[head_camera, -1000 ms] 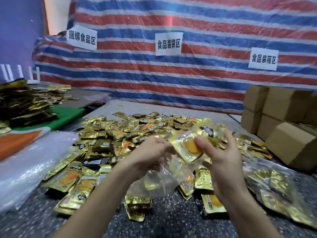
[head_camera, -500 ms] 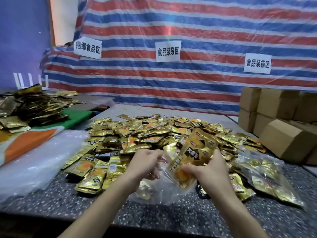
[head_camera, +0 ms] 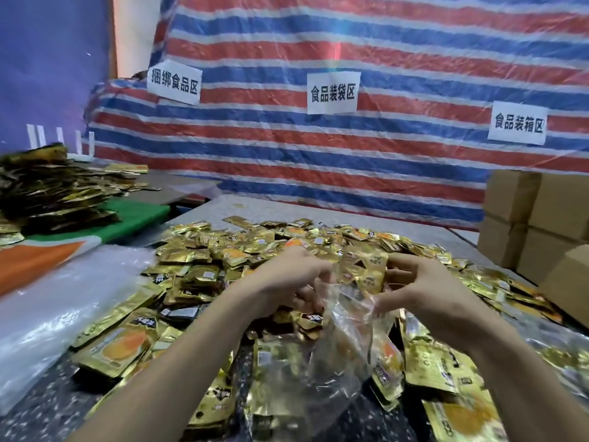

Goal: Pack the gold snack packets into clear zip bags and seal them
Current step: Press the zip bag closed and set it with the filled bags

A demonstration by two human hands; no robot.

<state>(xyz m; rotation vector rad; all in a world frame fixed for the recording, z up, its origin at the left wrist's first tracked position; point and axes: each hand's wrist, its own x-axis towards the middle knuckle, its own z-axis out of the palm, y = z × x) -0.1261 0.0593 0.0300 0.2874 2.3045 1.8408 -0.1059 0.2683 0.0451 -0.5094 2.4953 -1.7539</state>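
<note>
Head: gold packets (head_camera: 366, 272) between left grip (head_camera: 287, 282), right grip (head_camera: 427, 291), atop zip bag (head_camera: 344, 346).

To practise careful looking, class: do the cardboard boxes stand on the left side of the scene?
No, the cardboard boxes stand at the far right, beyond the heap of gold packets.

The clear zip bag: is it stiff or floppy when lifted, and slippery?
Probably floppy: the clear zip bag crumples and sags below the left hand and right hand gripping its mouth. Likely light itself, bottom-heavy once gold packets drop in. Its glossy film may slip.
</note>
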